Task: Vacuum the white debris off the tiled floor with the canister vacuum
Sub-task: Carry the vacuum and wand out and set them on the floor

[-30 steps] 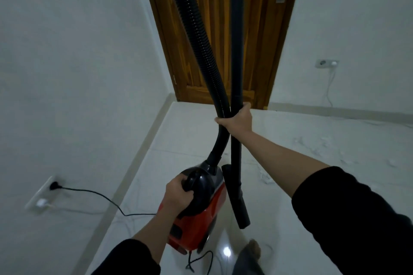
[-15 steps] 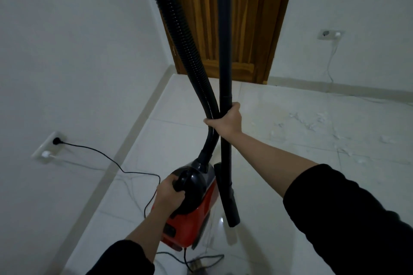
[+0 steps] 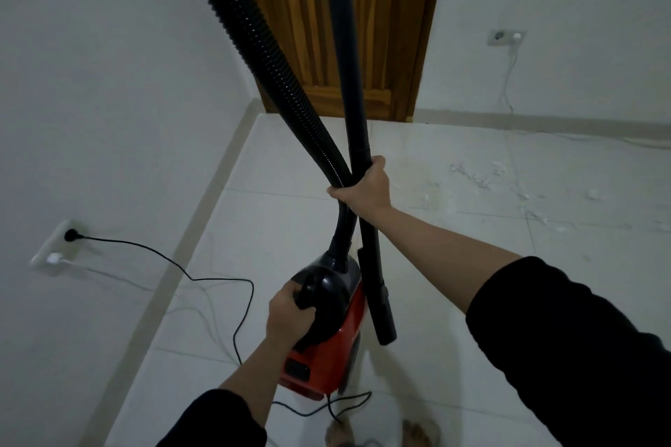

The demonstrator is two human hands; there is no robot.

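White debris point(image 3: 483, 174) lies unswept on the far right of the tiled floor point(image 3: 276, 214) as a person's left hand point(image 3: 288, 316) grips the red canister vacuum point(image 3: 326, 348), right hand point(image 3: 366, 187) fingers wrapped round hose point(image 3: 268, 58) and wand point(image 3: 374, 287), cleaning apparently not begun.

Wooden door point(image 3: 348, 29) closed at the far corner, brown frame down to the floor. Left of the door, white wall point(image 3: 109, 83) with low wall socket point(image 3: 54, 243): black plug in upper outlet, white plug below it. Right of the door, second socket point(image 3: 506, 37), white plug, thin white cable point(image 3: 508, 83) hanging to the beige skirting point(image 3: 544, 121).
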